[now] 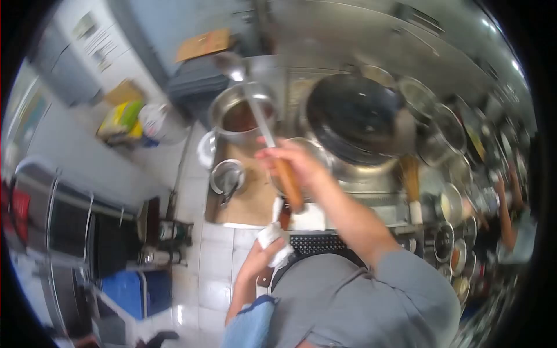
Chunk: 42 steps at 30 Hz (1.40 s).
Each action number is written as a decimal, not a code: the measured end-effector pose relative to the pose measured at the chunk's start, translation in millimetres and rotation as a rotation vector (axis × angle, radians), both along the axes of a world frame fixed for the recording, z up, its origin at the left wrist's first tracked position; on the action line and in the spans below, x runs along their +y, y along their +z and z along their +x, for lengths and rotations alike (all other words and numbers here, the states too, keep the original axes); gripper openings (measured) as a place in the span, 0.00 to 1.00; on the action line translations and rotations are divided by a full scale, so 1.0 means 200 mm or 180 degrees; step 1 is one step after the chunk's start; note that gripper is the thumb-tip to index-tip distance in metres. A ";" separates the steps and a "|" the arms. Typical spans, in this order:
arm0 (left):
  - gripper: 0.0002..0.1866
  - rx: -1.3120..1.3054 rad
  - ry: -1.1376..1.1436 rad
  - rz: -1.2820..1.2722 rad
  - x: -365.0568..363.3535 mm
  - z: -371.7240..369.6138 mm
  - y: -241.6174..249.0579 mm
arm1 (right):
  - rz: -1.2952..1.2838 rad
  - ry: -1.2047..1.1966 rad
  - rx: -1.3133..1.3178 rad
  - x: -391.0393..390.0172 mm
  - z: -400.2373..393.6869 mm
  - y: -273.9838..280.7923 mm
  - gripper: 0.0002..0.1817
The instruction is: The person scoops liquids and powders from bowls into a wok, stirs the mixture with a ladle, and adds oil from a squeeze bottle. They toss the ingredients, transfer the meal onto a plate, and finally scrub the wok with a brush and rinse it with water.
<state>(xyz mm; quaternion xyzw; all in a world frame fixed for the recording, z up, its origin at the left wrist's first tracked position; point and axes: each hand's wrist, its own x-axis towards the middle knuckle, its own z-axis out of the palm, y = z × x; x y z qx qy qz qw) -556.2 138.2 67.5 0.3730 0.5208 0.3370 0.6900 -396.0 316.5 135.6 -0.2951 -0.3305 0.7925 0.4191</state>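
My right hand (293,159) is wrapped round a long ladle (259,113) near its wooden handle. The ladle's bowl hangs over the back edge of a large steel pot (217,113) that holds reddish-brown contents. Lower down, close to my body, my left hand (264,253) grips a folded white cloth (275,239). A dark brown object, too blurred to name, stands just above the cloth. To the right of the pot sits a large black wok (351,110) on the steel stove. A small steel pot (228,176) with a dark utensil in it rests on the brown board (252,200).
A bamboo brush (410,180) lies right of the stove. Bowls and strainers (418,98) crowd the right side, where a co-worker (516,232) stands. A dark bin (197,84) with cardboard is behind the pot. A blue container (136,293) is at the lower left.
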 end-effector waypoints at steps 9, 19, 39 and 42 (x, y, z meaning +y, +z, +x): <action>0.26 -0.0250 -0.0350 0.0360 0.05 0.17 -0.06 | 0.0800 0.0344 -0.1903 0.17 0.17 0.05 0.12; 0.25 -0.0124 -0.0603 0.0537 0.06 0.25 -0.17 | 0.0051 0.0359 -0.1003 0.18 0.24 0.10 0.06; 0.30 0.0071 -0.0349 0.0564 0.04 0.69 -0.08 | -0.0712 -0.0022 0.2357 0.11 1.15 0.15 0.13; 0.28 0.0347 -0.0807 0.1303 0.03 0.90 -0.12 | 0.0026 -0.0581 0.0151 0.14 1.50 0.03 0.12</action>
